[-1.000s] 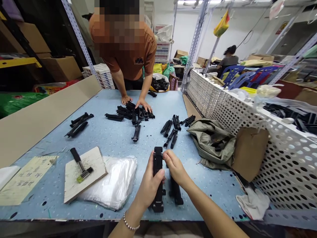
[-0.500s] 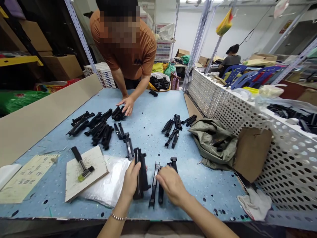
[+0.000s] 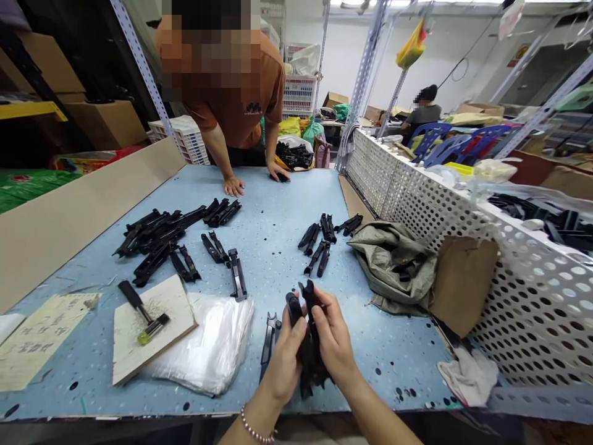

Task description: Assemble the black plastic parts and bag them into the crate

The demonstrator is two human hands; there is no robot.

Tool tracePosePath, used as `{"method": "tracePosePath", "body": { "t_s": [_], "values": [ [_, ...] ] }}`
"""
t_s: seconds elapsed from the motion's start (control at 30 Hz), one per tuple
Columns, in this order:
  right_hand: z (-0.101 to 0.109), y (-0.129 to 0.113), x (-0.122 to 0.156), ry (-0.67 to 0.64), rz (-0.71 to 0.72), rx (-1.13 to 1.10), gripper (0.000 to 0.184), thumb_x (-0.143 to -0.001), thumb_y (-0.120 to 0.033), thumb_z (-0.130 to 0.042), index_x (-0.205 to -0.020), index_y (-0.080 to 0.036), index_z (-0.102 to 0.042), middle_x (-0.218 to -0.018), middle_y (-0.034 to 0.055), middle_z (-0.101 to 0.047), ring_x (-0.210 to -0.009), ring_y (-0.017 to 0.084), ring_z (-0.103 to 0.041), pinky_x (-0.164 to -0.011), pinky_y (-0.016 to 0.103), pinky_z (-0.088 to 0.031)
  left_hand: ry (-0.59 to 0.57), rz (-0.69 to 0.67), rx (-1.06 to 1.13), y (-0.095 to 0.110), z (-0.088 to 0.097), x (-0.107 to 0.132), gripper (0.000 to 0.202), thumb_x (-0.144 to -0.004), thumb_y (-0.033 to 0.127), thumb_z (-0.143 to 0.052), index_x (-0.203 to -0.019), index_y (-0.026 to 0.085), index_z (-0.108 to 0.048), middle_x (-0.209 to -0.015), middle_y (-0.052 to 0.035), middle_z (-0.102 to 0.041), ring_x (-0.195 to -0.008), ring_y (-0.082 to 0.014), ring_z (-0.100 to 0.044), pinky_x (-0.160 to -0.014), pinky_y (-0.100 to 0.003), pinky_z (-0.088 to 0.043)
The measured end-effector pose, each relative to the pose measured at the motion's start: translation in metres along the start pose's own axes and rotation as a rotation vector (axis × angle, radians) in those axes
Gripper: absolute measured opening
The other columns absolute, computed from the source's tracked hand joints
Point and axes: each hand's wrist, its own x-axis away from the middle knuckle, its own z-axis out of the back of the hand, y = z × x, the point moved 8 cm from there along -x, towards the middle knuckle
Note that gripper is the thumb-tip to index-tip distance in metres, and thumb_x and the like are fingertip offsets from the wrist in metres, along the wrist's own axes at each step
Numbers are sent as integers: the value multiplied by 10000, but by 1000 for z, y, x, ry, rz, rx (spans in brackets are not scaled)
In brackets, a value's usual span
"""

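My left hand point(image 3: 283, 361), with a beaded bracelet at the wrist, is closed around long black plastic parts point(image 3: 309, 355) just above the table's near side. Against the other side of this bunch, my right hand point(image 3: 337, 337) is closed too, thumb towards the top. The parts stand roughly upright between my palms, and their exact number is hidden. Beside my left hand another black part point(image 3: 267, 343) lies on the blue table point(image 3: 273, 272), partly covered by the hand. A separate black part with a grey strip point(image 3: 237, 275) rests farther up.
Black parts are heaped at left point(image 3: 152, 241), with a smaller group at right point(image 3: 319, 238). A board point(image 3: 176, 309) carries a black-handled tool point(image 3: 139, 303), beside clear plastic bags point(image 3: 208, 352). Opposite, a co-worker point(image 3: 231, 105) leans on the table. A perforated metal panel point(image 3: 407, 191) borders the right.
My left hand has moved right with its black part to meet my right hand, which now grips parts as well. The co-worker's hands have left the pile and spread apart at the far edge.
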Motion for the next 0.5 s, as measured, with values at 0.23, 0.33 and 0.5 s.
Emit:
{"method": "tracePosePath", "body": {
  "t_s": [0.23, 0.33, 0.5],
  "values": [
    [-5, -46, -13, -85, 363, 378, 233, -903, -440, -490, -914, -214, -545, -874, 54, -558, -836, 210, -509, -778, 378, -418, 13, -46, -232, 17, 9, 0, 621, -827, 391, -642, -1389, 279, -402, -1438, -76, -461, -1314, -290, -433, -1084, -432, -354],
    [-12, -23, -29, -82, 73, 230, 292, -917, -470, -438, -772, -220, -480, -690, -7, -479, -649, 161, -462, -632, 311, -392, 52, -151, -373, 21, 15, 3, 656, -843, 384, -623, -1429, 307, -340, -1525, -30, -337, -1416, -239, -259, -1172, -393, -184],
    [-42, 22, -11, -268, -313, -128, 436, -911, -601, -325, -721, -223, -432, -598, -34, -452, -528, 134, -430, -532, 275, -373, 144, -104, -200, 22, 31, 1, 738, -815, 447, -643, -1450, 338, -282, -1269, -48, -585, -1152, -214, -563, -977, -343, -442]
  ]
}}
